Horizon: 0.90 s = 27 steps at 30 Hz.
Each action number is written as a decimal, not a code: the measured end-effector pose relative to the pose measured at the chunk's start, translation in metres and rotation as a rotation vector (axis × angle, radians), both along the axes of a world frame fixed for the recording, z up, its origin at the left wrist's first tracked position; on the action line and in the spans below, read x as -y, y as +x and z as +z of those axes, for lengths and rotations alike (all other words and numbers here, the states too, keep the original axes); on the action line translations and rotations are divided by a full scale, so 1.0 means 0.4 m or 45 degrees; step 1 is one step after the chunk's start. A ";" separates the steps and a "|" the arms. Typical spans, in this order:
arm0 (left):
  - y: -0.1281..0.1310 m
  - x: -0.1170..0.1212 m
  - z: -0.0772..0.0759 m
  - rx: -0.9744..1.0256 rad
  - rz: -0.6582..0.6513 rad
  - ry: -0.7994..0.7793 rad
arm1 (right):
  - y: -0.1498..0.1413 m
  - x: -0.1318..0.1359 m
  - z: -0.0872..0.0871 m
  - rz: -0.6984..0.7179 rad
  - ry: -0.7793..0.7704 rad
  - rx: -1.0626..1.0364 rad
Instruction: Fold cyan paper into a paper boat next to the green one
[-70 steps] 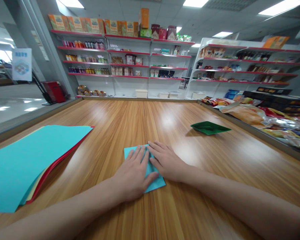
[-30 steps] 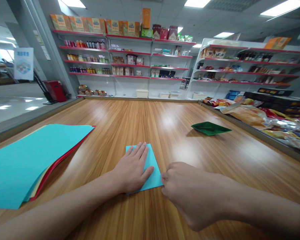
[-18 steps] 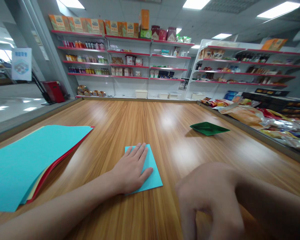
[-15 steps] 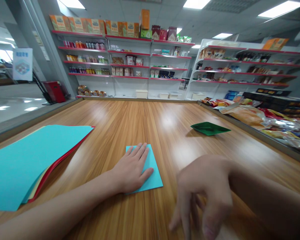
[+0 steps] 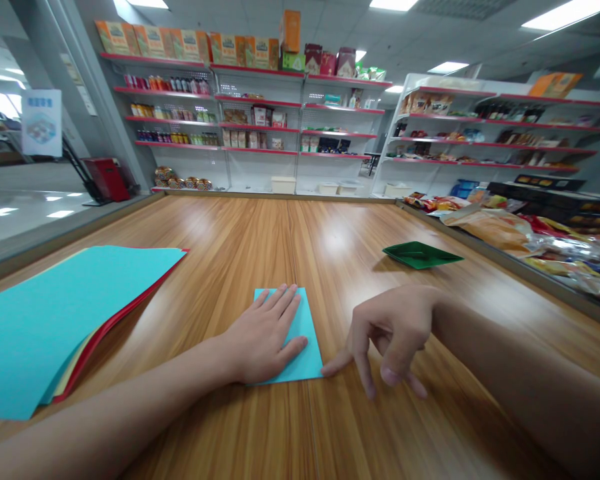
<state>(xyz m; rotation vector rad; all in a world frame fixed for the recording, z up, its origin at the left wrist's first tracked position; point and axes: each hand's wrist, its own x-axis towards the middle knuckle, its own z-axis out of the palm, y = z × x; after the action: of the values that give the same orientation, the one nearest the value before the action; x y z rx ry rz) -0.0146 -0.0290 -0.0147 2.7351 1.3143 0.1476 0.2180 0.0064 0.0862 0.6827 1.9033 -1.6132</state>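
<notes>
A light-blue sheet of paper (image 5: 307, 353), apparently folded, lies flat on the wooden table (image 5: 220, 427). My left hand (image 5: 267, 333) presses on it with the palm down and the fingers stretched out, covering much of its left side. Just to the right, my right hand (image 5: 395, 337) is bent over the table with its fingers apart and nothing held. One of its fingertips reaches the lower right corner of the blue paper. Farther back on the right sits a green folded paper boat-like shape (image 5: 420, 255).
On the left lies a stack of coloured sheets (image 5: 75, 307), blue on top with red and yellow edges below. Packaged snacks (image 5: 500, 230) are heaped beyond the right table edge. Stocked shelves (image 5: 260, 103) stand behind the table.
My right hand has moved away from me and to the left, bringing a fingertip to the blue paper's corner. My left hand stays flat on the paper.
</notes>
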 end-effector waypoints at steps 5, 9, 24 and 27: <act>0.001 0.003 0.004 -0.005 -0.006 -0.005 | -0.005 0.012 -0.002 0.006 0.047 0.076; 0.003 0.004 0.006 -0.005 -0.023 -0.008 | -0.007 0.031 -0.002 -0.109 0.058 0.090; -0.011 -0.006 0.025 0.065 -0.061 -0.144 | 0.020 -0.086 -0.142 -0.386 0.137 -0.241; -0.031 -0.039 0.030 0.231 -0.056 -0.212 | 0.006 -0.088 -0.169 -0.621 0.312 -0.284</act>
<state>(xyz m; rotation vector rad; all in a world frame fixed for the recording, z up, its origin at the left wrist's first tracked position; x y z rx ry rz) -0.0268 -0.0135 -0.0026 2.5418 1.1626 0.2632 0.2205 0.0417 0.0185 1.1868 2.2447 -1.8176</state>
